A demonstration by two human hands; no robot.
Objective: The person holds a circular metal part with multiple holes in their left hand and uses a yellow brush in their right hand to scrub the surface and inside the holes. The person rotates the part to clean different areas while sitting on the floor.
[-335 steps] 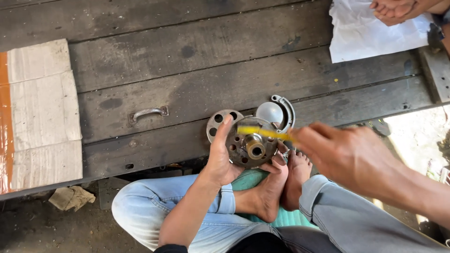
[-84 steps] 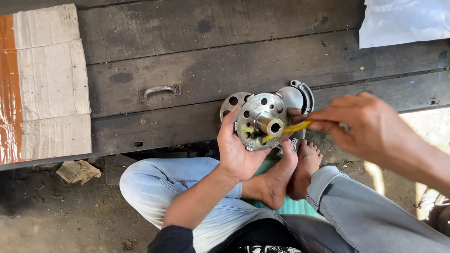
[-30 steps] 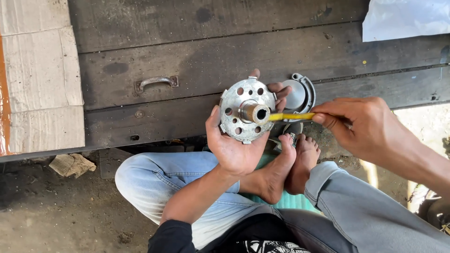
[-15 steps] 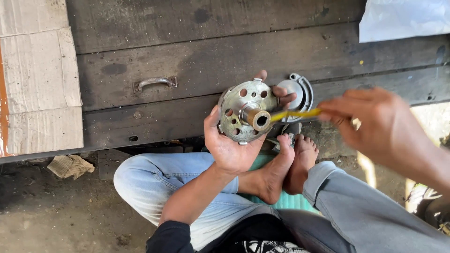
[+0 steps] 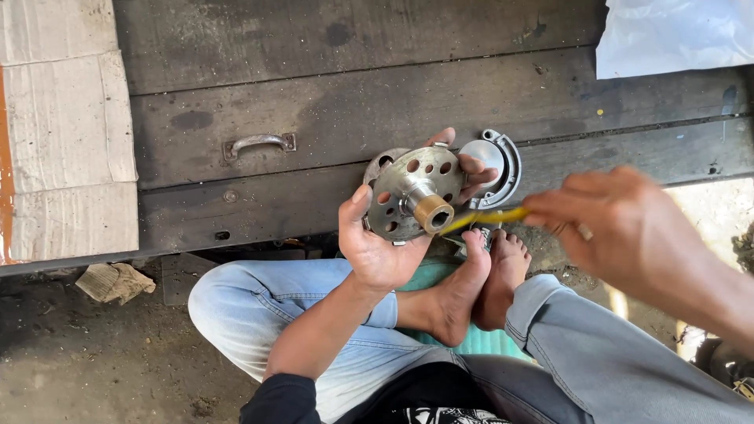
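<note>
I am cupping a round metal hub [image 5: 415, 193] with drilled holes in my left hand [image 5: 377, 243], fingers wrapped around its rim, above my crossed feet. My right hand [image 5: 620, 228] is pinching a thin yellow tool [image 5: 483, 217], its tip touching the hub's brass-coloured centre sleeve [image 5: 433, 213]. A second metal disc [image 5: 380, 162] and a round cover [image 5: 495, 157] are lying just behind on the wooden planks [image 5: 314, 102].

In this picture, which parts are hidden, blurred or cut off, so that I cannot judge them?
1. Head view: the right hand is motion-blurred, so its grip on the yellow tool is unclear.
2. The tool's tip is blurred beside the brass hub; whether they touch cannot be told.
3. The metal disc in the left hand mostly hides a second disc behind it.
4. The white sheet is cut off by the top edge.
</note>
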